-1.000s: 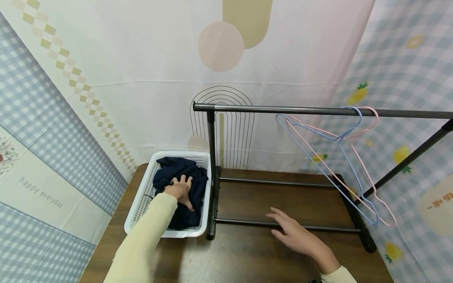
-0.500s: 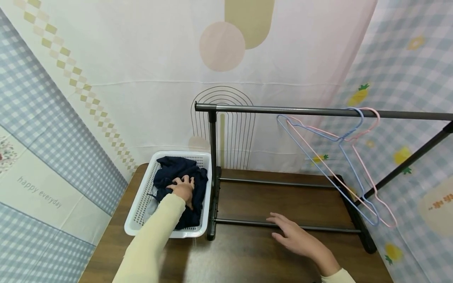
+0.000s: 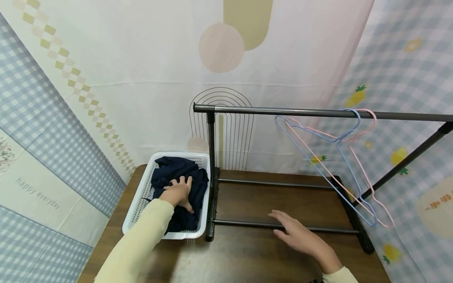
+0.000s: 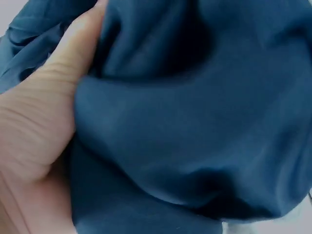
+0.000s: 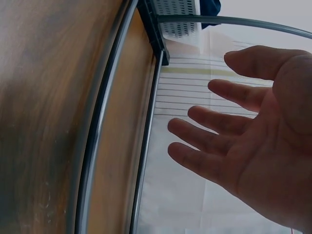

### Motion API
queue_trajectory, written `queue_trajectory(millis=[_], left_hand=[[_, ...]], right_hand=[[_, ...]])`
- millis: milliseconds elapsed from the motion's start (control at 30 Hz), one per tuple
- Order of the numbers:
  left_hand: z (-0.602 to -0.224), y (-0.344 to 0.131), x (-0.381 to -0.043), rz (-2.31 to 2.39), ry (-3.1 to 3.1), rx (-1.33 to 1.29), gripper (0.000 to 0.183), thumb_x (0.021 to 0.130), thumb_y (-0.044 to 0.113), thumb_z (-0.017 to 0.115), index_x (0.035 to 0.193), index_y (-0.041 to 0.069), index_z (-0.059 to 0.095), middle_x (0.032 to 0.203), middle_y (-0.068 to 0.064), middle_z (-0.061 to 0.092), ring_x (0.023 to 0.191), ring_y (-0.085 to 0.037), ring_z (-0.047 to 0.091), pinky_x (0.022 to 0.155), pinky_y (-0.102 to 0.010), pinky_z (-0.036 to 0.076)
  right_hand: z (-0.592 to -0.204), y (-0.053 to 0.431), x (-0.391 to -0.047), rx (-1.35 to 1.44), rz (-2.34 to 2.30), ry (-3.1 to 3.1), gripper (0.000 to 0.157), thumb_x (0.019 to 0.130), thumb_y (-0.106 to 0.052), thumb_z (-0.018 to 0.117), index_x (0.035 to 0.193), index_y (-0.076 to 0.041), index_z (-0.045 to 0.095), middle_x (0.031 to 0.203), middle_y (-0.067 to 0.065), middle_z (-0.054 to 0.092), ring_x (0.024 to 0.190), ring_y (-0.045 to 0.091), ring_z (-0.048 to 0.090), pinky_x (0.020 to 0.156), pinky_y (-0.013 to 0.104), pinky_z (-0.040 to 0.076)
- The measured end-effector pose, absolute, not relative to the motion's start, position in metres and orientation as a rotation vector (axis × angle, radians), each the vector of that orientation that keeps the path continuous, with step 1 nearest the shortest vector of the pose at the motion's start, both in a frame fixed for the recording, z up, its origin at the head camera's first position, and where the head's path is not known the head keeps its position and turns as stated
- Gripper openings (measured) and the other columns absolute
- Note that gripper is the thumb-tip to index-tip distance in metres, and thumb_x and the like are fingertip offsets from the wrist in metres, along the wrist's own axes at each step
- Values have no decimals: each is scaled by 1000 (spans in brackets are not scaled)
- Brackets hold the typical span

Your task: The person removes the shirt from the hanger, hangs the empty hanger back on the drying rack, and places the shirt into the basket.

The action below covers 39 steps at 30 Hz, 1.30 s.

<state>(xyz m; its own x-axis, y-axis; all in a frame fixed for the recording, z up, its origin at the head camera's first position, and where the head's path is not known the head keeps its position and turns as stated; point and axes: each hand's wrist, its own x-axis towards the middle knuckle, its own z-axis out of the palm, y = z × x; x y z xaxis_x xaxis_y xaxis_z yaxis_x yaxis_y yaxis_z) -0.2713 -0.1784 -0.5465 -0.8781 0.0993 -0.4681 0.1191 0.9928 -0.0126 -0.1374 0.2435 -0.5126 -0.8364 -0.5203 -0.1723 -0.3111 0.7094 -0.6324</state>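
Observation:
Dark navy cloth lies crumpled in a white plastic basket; what garment it is cannot be made out. My left hand rests on top of it with the fingers spread. In the left wrist view, the thumb of that hand lies along the navy fabric, and the other fingers are hidden behind the folds. Over the lower bars of the black clothes rack, my right hand hovers holding nothing. Its fingers are apart and loosely extended in the right wrist view.
A blue hanger and a pink hanger hang from the rack's top rail, toward the right. The rack's left upright stands beside the basket. Both stand on a brown wooden table before a printed curtain.
My left fingers bent and the hand shifted slightly right on the cloth, then spread again and came back left. My right hand stays nearly still.

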Motion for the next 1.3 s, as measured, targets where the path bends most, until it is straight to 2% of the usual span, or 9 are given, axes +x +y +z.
queue_trajectory(millis=[133,333,500,633,767,967,1100,1300], left_hand=[[-526,-182,-261,46,2647,168,143,64,60,94,166,9,9,165,-29,17,145,-63,24,104,-83,34],[-487,-182,-249,131,2721,214,143,66,58,94,167,10,5,170,-27,7,152,-60,12,108,-85,23],[-470,-173,-246,145,2864,473,130,72,57,89,167,9,13,172,-22,11,155,-54,12,116,-77,22],[-475,-165,-247,145,2896,682,105,85,46,80,166,12,21,172,-18,15,156,-51,15,119,-72,24],[-490,-158,-250,147,2848,732,84,96,32,67,165,10,25,173,-18,14,156,-49,16,119,-71,25],[-505,-149,-255,95,2768,648,73,104,37,56,165,11,25,174,-15,12,156,-49,16,118,-75,22],[-507,-145,-256,44,2742,571,66,107,33,50,165,14,24,174,-11,14,156,-49,17,116,-77,22],[-505,-143,-252,-18,2710,452,61,108,25,45,163,5,27,171,-14,23,153,-52,21,112,-80,27]], right_hand=[[-513,246,-138,-603,-831,2664,55,105,-25,61,154,-6,44,162,24,35,145,46,42,109,63,44],[-515,249,-141,-608,-764,2819,58,104,-20,63,156,-6,42,164,24,33,146,45,41,109,62,45],[-515,253,-146,-666,-688,2992,59,101,-16,67,154,-3,44,162,26,35,142,48,44,106,64,47],[-515,257,-153,-737,-571,3125,61,99,-15,70,152,-1,45,160,27,37,140,48,46,106,64,47],[-518,263,-161,-803,-434,3231,62,97,-16,71,151,1,46,160,28,38,141,47,44,109,63,44],[-521,273,-172,-846,-299,3335,62,93,-16,75,147,3,50,157,30,40,140,49,45,106,68,44],[-524,279,-177,-815,-258,3346,62,93,-17,75,147,2,50,157,30,41,140,49,45,105,69,44],[-528,286,-181,-765,-255,3328,61,94,-17,73,147,3,50,158,30,39,140,50,45,106,70,43]])
